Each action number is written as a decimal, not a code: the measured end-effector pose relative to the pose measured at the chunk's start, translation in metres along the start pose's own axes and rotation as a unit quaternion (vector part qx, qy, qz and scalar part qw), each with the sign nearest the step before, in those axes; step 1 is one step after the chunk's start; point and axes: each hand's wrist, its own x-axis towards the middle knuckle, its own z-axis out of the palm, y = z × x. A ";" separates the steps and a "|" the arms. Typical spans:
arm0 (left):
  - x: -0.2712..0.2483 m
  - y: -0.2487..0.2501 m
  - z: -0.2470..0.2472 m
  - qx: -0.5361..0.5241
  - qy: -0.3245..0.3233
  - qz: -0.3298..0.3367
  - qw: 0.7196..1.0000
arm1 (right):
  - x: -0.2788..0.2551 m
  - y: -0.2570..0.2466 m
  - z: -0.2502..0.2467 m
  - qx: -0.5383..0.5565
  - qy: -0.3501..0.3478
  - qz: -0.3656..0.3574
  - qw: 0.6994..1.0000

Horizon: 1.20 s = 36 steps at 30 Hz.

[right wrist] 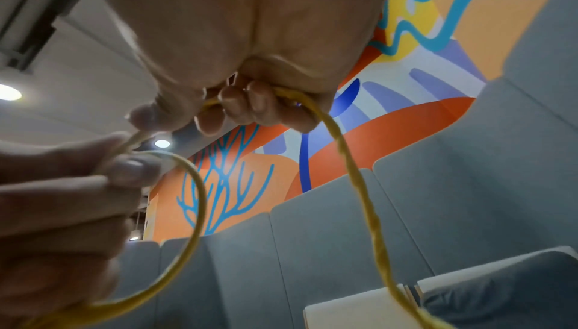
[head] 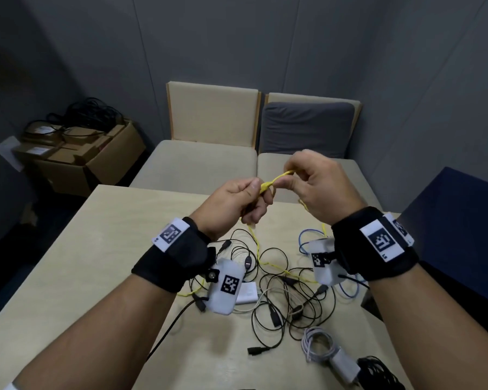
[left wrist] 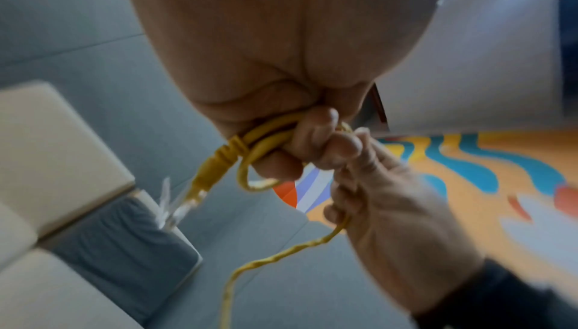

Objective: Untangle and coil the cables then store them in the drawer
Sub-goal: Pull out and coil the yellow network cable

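Near table edge: a coiled white cable with a white oblong adapter (head: 321, 347) and a bundle of black cable (head: 378, 372) are laid on the pale wooden table (head: 96, 249), apart from the rest.

Mid-table: a tangle of thin black cables (head: 288, 288) is spread loose. A white rectangular charger (head: 247, 294) and a thin blue cable (head: 303, 243) are mixed into it.

Above the table: a thin yellow cable (head: 266, 185) is held up by both hands, its lower run trailing down into the tangle. The left hand (head: 234, 201) is curled round a small loop near the plug end. In the left wrist view the clear plug is seen hanging below the fist. The right hand (head: 321, 184) is closed on the same cable just beside, fingers wrapped round it.

Beyond: two beige upholstered seats (head: 197, 164), one backed by a grey cushion (head: 307, 128). A cardboard box (head: 96, 156) topped with black cables is noted on the floor, far left.
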 end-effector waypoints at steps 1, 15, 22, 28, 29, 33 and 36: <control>-0.001 0.001 0.000 -0.039 -0.019 -0.009 0.999 | 0.001 0.001 -0.002 0.012 -0.002 0.008 1.000; -0.011 0.003 0.007 -0.177 -0.044 -0.047 0.982 | -0.001 0.007 0.011 0.120 0.038 0.045 0.991; -0.011 0.012 0.018 -0.239 -0.028 -0.018 0.970 | -0.011 0.017 0.030 0.205 0.000 0.129 0.970; -0.006 0.019 0.023 -0.333 0.016 0.032 0.942 | -0.035 0.022 0.055 0.311 -0.024 0.221 0.924; -0.004 0.020 0.021 -0.348 0.035 0.047 0.936 | -0.042 0.022 0.060 0.307 -0.033 0.238 0.921; 0.006 0.017 0.009 -0.357 0.137 0.064 0.922 | -0.063 0.020 0.072 0.172 -0.124 0.189 0.959; 0.010 0.009 0.006 -0.325 0.197 0.072 0.922 | -0.062 0.011 0.065 0.083 -0.159 0.143 0.973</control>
